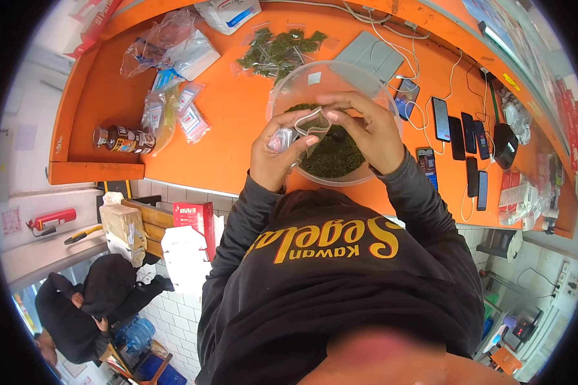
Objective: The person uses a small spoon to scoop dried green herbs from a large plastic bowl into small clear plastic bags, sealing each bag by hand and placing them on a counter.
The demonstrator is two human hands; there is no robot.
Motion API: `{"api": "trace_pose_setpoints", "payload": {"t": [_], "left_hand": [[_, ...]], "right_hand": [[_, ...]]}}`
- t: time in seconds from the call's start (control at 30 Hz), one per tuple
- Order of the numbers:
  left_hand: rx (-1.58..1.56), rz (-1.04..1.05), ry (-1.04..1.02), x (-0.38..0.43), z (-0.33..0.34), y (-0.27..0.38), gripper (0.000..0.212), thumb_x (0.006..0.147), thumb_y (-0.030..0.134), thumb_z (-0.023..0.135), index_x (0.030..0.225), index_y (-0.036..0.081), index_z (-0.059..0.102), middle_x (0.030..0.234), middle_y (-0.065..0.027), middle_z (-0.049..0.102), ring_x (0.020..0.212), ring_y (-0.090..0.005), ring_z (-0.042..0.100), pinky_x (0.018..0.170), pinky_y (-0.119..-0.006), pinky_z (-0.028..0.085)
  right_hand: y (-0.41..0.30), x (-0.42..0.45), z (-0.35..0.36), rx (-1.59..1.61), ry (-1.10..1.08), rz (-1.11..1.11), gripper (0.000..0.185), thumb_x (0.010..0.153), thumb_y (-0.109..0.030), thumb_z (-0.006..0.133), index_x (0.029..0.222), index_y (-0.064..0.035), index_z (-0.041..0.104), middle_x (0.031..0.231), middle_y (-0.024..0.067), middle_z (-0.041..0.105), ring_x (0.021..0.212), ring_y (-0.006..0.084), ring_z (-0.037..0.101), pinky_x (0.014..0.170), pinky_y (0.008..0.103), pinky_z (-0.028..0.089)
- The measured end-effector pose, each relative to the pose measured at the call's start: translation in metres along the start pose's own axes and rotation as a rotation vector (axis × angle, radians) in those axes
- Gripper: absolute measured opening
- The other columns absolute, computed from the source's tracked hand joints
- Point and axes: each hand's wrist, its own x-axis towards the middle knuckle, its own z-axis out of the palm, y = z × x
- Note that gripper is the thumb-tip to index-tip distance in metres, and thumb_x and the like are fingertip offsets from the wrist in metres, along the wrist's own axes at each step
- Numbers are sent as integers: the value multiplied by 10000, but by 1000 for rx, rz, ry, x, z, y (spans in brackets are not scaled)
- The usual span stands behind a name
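Observation:
My left hand [273,151] grips a small clear zip bag [313,123], thumb and fingers spreading its mouth apart. In the same palm sits a bunch of clear plastic [281,139], perhaps more small bags. My right hand [378,132] pinches the bag's right edge between thumb and fingertips. Both hands are above a round translucent plastic tub [337,72] with chopped green dried leaves [337,156] in its bottom. The bag's lower part is partly hidden by my left thumb. Beyond the tub lies a pile of small zip bags filled with green leaves [284,50].
Phones [456,138], charging cables and a grey tablet case [370,55] lie right on the orange table [212,139]. At left are a dark-labelled bottle [124,139] and plastic packets [192,118]. A person in dark clothes [86,308] sits at lower left.

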Motion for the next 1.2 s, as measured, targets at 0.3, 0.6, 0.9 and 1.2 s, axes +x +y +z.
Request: {"api": "trace_pose_setpoints", "payload": {"t": [0.3, 0.6, 0.9, 1.2], "left_hand": [[211, -77, 251, 1, -13, 8, 114, 850, 63, 685, 919, -24, 659, 876, -65, 646, 791, -118, 579, 712, -250, 454], [603, 319, 105, -3, -13, 19, 89, 835, 36, 675, 898, -9, 630, 822, -103, 618, 716, -166, 592, 665, -263, 460], [113, 27, 220, 8, -24, 0, 242, 861, 14, 643, 1089, 20, 563, 927, -80, 617, 798, -172, 616, 712, -300, 514], [-504, -75, 247, 7, -30, 8, 488, 872, 6, 616, 1316, -17, 415, 1180, -155, 580, 1051, -229, 603, 896, -352, 505]], "right_hand": [[-1, -1, 0, -39, -3, 189, 99, 895, -104, 622, 960, -29, 620, 877, 51, 642, 810, 117, 627, 669, 253, 491], [-22, 1, 8, -132, -110, 78, 96, 859, -92, 636, 903, -28, 579, 795, 69, 597, 724, 170, 606, 611, 296, 481], [-33, 47, 3, -766, -75, -270, 193, 832, -194, 650, 974, -84, 577, 988, 79, 589, 772, 285, 605, 662, 351, 510], [-28, 46, 28, -263, -351, 82, 285, 807, -212, 732, 986, -29, 605, 833, 67, 632, 721, 174, 616, 697, 299, 485]]}}
